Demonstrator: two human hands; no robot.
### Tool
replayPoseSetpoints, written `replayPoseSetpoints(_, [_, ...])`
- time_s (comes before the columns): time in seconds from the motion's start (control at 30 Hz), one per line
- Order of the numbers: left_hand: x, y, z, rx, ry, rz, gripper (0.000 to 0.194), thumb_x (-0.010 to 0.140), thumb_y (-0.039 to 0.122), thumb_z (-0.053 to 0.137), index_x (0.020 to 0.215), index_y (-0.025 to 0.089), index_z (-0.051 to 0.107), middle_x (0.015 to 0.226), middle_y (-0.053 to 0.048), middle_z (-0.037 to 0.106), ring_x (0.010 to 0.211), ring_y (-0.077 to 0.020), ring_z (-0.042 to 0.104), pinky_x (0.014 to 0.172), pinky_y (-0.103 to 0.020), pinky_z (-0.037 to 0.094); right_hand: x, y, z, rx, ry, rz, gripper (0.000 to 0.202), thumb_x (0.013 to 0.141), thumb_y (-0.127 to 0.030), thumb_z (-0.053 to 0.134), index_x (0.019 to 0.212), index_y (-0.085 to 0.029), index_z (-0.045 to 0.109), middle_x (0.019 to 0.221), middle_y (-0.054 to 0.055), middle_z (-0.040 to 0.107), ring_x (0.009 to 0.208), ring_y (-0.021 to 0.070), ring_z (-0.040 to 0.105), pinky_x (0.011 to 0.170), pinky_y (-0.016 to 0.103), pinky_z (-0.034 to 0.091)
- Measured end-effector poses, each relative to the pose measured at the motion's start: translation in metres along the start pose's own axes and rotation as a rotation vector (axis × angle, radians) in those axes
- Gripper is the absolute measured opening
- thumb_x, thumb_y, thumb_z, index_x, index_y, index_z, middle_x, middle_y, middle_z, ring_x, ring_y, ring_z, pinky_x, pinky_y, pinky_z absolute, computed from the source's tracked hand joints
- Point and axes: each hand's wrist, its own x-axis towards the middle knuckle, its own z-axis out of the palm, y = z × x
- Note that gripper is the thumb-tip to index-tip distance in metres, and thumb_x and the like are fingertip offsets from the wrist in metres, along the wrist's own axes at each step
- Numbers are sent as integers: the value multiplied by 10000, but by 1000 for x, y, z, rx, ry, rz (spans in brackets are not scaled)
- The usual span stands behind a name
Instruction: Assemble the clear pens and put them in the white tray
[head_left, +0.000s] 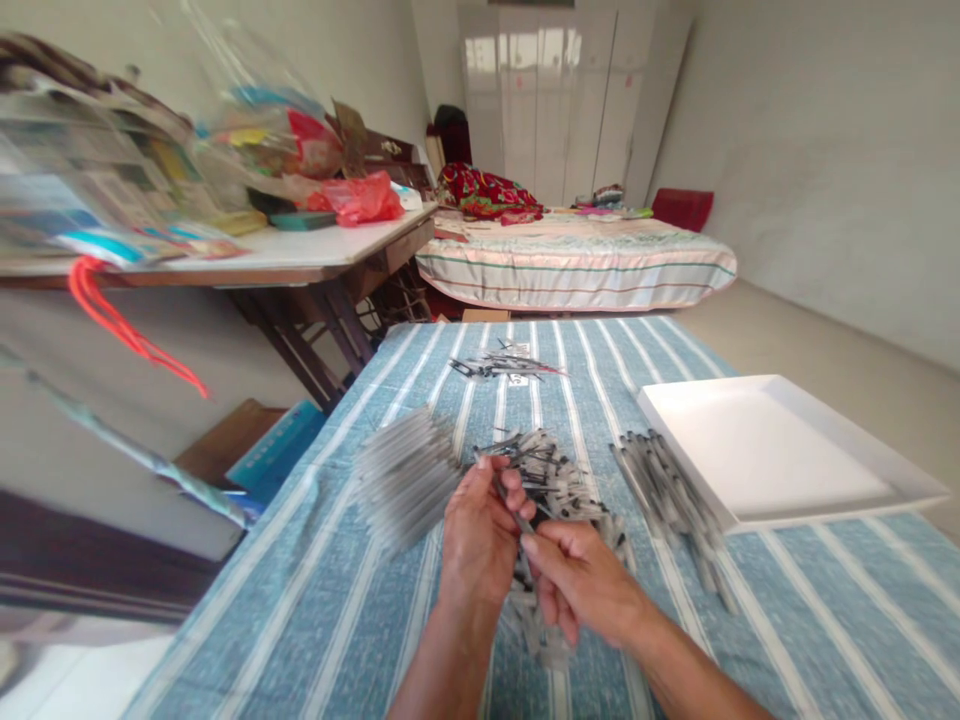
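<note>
Both hands meet over a loose heap of pen parts (551, 470) with dark tips, at the middle of the striped cloth. A thin dark pen (515, 510) slants between them. My left hand (484, 525) has its fingers closed around the upper part of this pen. At its lower end, my right hand (577, 575) pinches it between thumb and fingers. Left of the heap lies a row of clear, pale tubes (405, 480). A bundle of grey pens (675, 500) rests to the right. Farther back is a small pile of thin dark pieces (502, 365).
An open white box lid (780, 450) lies on the table's right side. At the left stands a side table (300, 250) loaded with bags. A bed (577, 260) is beyond the striped cloth (315, 600).
</note>
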Motion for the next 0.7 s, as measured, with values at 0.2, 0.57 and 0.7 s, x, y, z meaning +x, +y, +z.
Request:
replayPoseSetpoints(0.2, [9, 17, -4, -3, 61, 92, 123, 808, 173, 496, 698, 123, 521, 485, 56, 423, 322, -17, 296, 286, -114, 221, -4, -5, 33, 85, 33, 113, 416, 825, -551, 364, 605, -201, 415, 294, -76, 440, 167, 56, 242, 207, 161, 142])
replayPoseSetpoints(0.57, [5, 72, -30, 507, -132, -22, 200, 756, 330, 579, 740, 131, 563, 439, 40, 505, 268, -41, 339, 265, -147, 270, -7, -17, -35, -952, 412, -259, 311, 809, -427, 484, 608, -192, 518, 549, -5, 524, 544, 134, 494, 517, 227, 288])
replayPoseSetpoints(0.7, [-1, 25, -39, 674, -381, -334, 285, 766, 396, 555, 703, 119, 578, 391, 16, 539, 221, -45, 337, 251, -149, 238, 10, -26, -50, -908, 486, -243, 367, 815, -472, 468, 595, -185, 528, 524, -3, 520, 526, 132, 497, 509, 221, 305])
